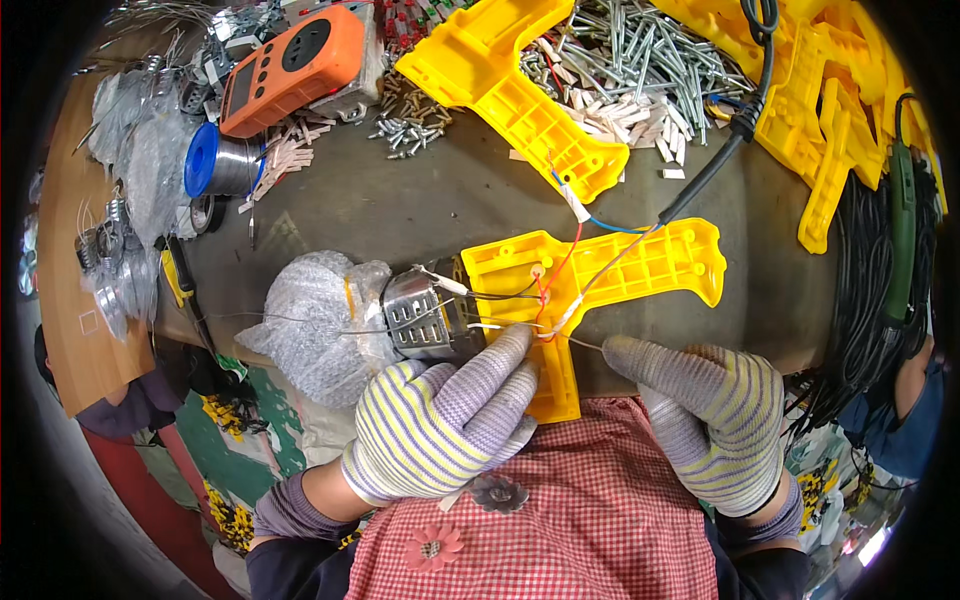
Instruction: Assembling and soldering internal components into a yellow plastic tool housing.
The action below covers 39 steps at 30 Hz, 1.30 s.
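A yellow plastic tool housing half (645, 278) lies in front of me, its ribbed inside facing up. At its left end sits a slotted metal cylinder (412, 318), partly covered by bubble wrap (310, 300). Red, black and white-sleeved wires run over the housing. My left hand (450, 425), in a striped knit glove, has its fingertips closed at the wires (542, 328) on the housing; the thumb is mostly hidden. To the right, my gloved right hand (715, 415) pinches the end of a thin wire (585, 344) that leads to those wires.
Farther back lie another yellow housing half (530, 100), screws (640, 50), an orange multimeter (295, 70) and a blue solder spool (215, 165). A thick grey cable (715, 165) comes in from above. Black cords (860, 290) hang at the right, beside a green-handled tool (902, 210).
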Motion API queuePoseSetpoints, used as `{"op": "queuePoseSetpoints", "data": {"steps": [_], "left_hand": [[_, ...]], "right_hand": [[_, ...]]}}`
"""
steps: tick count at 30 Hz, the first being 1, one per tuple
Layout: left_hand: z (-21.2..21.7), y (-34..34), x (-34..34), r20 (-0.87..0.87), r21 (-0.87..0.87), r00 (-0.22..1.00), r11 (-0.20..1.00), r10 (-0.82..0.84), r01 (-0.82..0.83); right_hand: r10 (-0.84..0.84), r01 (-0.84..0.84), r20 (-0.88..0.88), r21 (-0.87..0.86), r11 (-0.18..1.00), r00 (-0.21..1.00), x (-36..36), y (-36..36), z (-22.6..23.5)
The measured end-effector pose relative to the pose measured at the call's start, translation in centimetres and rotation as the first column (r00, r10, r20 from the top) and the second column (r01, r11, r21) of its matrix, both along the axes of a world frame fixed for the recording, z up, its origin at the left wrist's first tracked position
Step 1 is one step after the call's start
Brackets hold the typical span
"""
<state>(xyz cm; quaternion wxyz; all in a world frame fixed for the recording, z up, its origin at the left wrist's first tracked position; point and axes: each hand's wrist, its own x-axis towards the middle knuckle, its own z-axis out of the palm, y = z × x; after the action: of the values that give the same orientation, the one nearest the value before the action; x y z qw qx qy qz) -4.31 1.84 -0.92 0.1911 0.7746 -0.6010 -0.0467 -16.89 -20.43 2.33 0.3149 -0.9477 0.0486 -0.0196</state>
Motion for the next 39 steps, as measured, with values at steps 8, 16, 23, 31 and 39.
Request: {"op": "queuePoseSetpoints", "data": {"steps": [8,16,23,31,39], "left_hand": [[-0.5,0.0,0.0,-0.035,-0.021,0.999,1.0,-0.011,0.01],[-0.2,0.1,0.1,-0.06,0.01,0.998,1.0,-0.006,0.006],[-0.1,0.0,0.2,-0.103,0.026,0.995,1.0,0.007,-0.005],[-0.3,0.0,0.2,-0.103,0.001,0.995,1.0,-0.009,0.009],[0.2,-0.3,0.6,-0.059,0.037,0.998,0.999,-0.036,0.038]], "right_hand": [[-0.036,0.043,-0.045,0.162,0.986,0.998,0.2,-0.3,-0.1],[-0.01,0.007,-0.041,-0.074,0.997,0.999,0.0,-0.3,0.5],[-0.062,0.07,-0.07,0.115,0.991,0.996,0.3,-0.1,-0.1],[-0.04,0.068,-0.11,0.261,0.963,0.993,0.5,-0.6,0.1],[0.138,-0.046,-0.236,0.356,0.933,0.962,2.9,0.7,0.3]]}}
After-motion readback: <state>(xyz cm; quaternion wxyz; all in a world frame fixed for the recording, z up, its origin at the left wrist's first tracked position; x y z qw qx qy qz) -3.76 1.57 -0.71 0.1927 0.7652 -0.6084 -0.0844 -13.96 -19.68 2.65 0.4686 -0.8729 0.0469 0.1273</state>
